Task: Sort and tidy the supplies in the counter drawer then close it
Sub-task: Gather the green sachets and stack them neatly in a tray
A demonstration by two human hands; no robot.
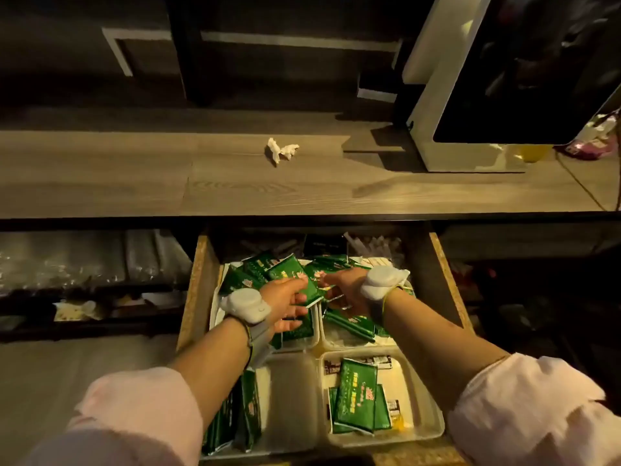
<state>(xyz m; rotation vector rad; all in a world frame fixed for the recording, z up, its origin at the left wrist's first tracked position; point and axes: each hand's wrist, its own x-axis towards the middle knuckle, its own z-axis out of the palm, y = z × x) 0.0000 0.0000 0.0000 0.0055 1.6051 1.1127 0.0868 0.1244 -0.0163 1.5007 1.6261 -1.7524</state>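
Observation:
The counter drawer [201,284] stands pulled out below the wooden counter. White plastic trays fill it, holding several green sachets. My left hand [285,297] reaches into the far left tray [215,307] and grips a green sachet [294,275] between thumb and fingers. My right hand [342,287] is over the far right tray [336,341], its fingers curled among the green packets there; what it holds is hidden. The near right tray [426,398] holds a few green sachets [356,395] lying flat. More sachets [242,415] stand on edge at the near left.
A crumpled white tissue [282,151] lies on the wooden counter [134,176]. A white appliance [470,95] with a dark glass door stands at the right. Clear plastic bags [84,260] sit on the shelf left of the drawer. Straws and small wrapped items lie at the drawer's back.

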